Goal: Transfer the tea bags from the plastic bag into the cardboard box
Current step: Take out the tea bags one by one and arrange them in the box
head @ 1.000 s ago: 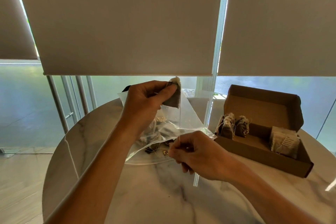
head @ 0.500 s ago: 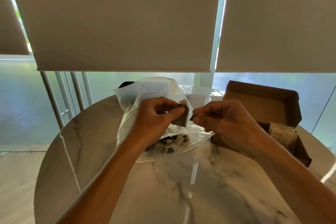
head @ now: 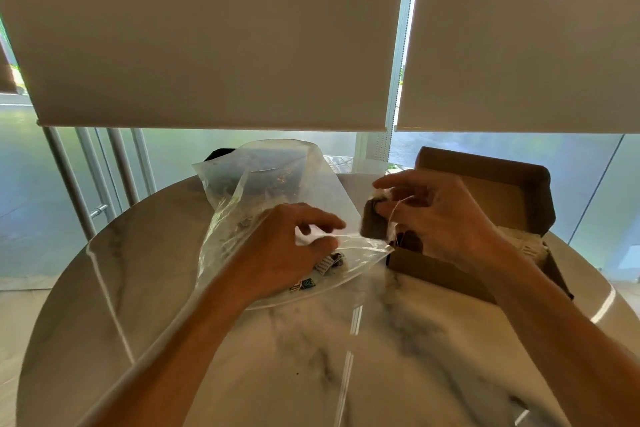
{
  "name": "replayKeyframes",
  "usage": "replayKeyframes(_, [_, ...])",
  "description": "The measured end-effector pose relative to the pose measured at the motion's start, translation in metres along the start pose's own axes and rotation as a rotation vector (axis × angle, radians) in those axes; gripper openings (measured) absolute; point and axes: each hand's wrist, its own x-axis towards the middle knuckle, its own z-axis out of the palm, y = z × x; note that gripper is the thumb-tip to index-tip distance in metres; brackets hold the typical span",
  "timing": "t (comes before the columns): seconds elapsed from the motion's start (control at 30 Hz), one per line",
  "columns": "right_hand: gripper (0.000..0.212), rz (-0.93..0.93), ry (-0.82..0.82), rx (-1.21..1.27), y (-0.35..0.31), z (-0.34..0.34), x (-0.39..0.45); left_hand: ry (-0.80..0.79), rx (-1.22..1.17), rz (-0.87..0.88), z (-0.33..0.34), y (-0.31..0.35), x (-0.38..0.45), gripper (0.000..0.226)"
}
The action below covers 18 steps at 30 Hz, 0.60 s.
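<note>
One tea bag (head: 373,222) is pinched in our right hand (head: 440,218), string looped over the fingers, above the cardboard box (head: 485,204). Our left hand (head: 287,250), fingers loosely curled, pinches the plastic bag (head: 263,184) edge just left of it.

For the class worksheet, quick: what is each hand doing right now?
Left hand: fingers loosely curled at the plastic bag mouth; grip unclear.
Right hand: pinching a tea bag beside the cardboard box.
</note>
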Motion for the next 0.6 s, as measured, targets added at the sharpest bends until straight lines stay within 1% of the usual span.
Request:
replayKeyframes(0.07, [0.026,0.037,0.142,-0.040,0.009,-0.022,0.007,-0.032,0.151,0.054,-0.004,-0.005,-0.001,0.013])
replayKeyframes(0.13, [0.026,0.076,0.223,-0.102,0.023,-0.045,0.015,-0.073,0.247,0.077,-0.008,-0.011,-0.003,0.016])
replayKeyframes(0.2, [0.026,0.137,0.218,-0.170,0.039,-0.062,0.022,-0.087,0.289,0.067,-0.011,-0.014,-0.003,0.020])
replayKeyframes(0.27, [0.028,0.196,0.186,-0.249,0.054,-0.073,0.026,-0.066,0.301,0.057,-0.012,-0.015,-0.003,0.020])
replayKeyframes(0.4, [0.022,0.254,0.102,-0.437,0.076,-0.072,0.029,-0.021,0.247,0.048,-0.009,-0.014,-0.003,0.027])
replayKeyframes(0.47, [0.025,0.268,0.086,-0.477,0.087,-0.067,0.028,-0.024,0.225,0.045,-0.009,-0.014,-0.004,0.028])
replayKeyframes(0.6, [0.025,0.258,0.147,-0.448,0.093,-0.058,0.026,-0.025,0.208,0.041,-0.009,-0.015,-0.005,0.027])
